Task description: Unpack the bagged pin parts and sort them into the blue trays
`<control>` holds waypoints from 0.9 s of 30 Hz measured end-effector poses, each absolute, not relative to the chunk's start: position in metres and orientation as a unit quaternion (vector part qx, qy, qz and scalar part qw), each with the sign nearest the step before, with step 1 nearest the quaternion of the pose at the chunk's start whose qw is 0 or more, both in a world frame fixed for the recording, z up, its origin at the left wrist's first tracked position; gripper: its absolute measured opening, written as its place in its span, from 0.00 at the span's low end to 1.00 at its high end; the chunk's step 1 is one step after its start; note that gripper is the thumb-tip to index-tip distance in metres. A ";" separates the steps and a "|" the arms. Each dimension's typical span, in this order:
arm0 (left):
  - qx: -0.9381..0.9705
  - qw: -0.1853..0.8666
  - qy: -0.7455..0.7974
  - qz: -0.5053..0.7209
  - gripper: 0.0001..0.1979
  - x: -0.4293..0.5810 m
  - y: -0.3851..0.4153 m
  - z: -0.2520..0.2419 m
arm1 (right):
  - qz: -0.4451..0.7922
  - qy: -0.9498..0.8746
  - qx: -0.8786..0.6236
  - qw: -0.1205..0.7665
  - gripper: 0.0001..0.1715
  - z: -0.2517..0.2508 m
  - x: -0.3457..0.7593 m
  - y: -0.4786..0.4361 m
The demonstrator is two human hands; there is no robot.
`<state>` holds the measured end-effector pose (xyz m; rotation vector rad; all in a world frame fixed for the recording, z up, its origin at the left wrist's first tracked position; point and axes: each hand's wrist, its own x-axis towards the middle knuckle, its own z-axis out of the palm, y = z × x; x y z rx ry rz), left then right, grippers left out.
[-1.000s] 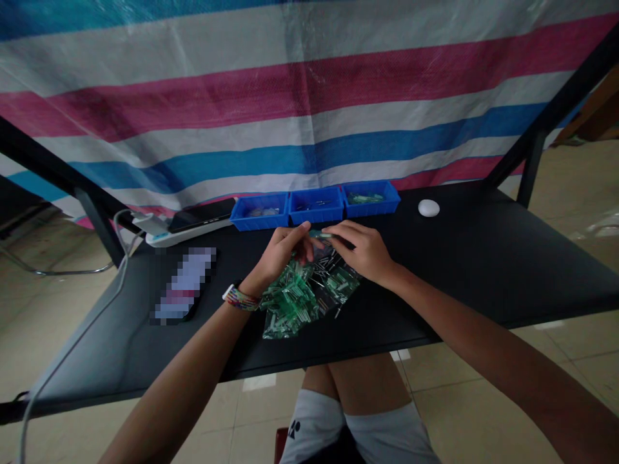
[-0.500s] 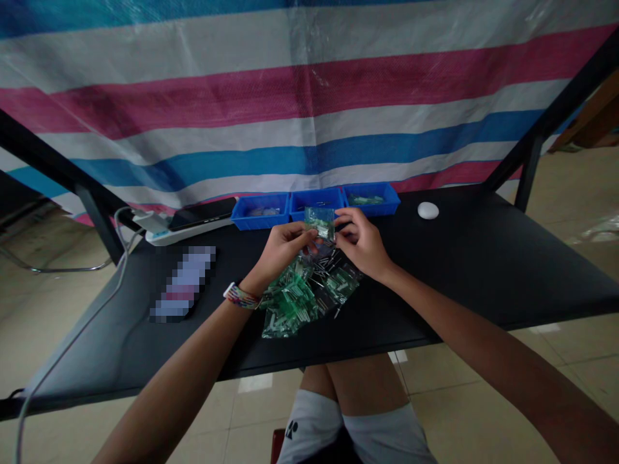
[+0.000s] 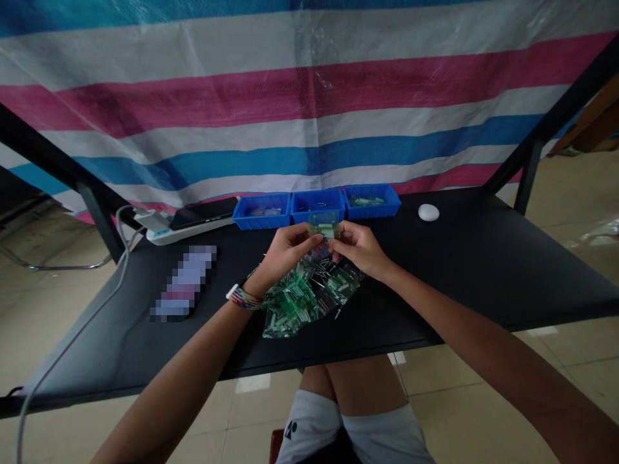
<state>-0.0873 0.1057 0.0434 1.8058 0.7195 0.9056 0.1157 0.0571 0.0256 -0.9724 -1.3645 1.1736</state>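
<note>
A small clear plastic bag (image 3: 323, 223) with green and white pieces inside is held up between my two hands, just in front of the blue trays. My left hand (image 3: 286, 252) pinches its left side between thumb and fingers. My right hand (image 3: 362, 247) grips the right side, fingers curled. Below them lies a pile of similar bags with green contents (image 3: 296, 299), spread over the black table (image 3: 435, 277). Loose thin metal and white sticks (image 3: 325, 274) show among the bags, partly hidden by my hands.
Three blue trays stand in a row at the back: left (image 3: 261, 220), middle (image 3: 300, 207) and right (image 3: 372, 205), each with small items. A white mouse-like object (image 3: 428, 212), a white power strip (image 3: 193, 231) with a dark phone (image 3: 206, 212), a blurred-out object (image 3: 184, 283) and a cable (image 3: 104, 303) surround the work.
My right hand has closed in on the bag's right side, its fingers now curled lower. The bag has shifted slightly right and tilted; my left hand moved slightly right with it.
</note>
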 end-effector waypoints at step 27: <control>0.764 0.421 0.321 0.368 0.16 -0.092 0.110 0.044 | 0.377 -0.544 -0.439 0.608 0.20 0.027 0.121 0.059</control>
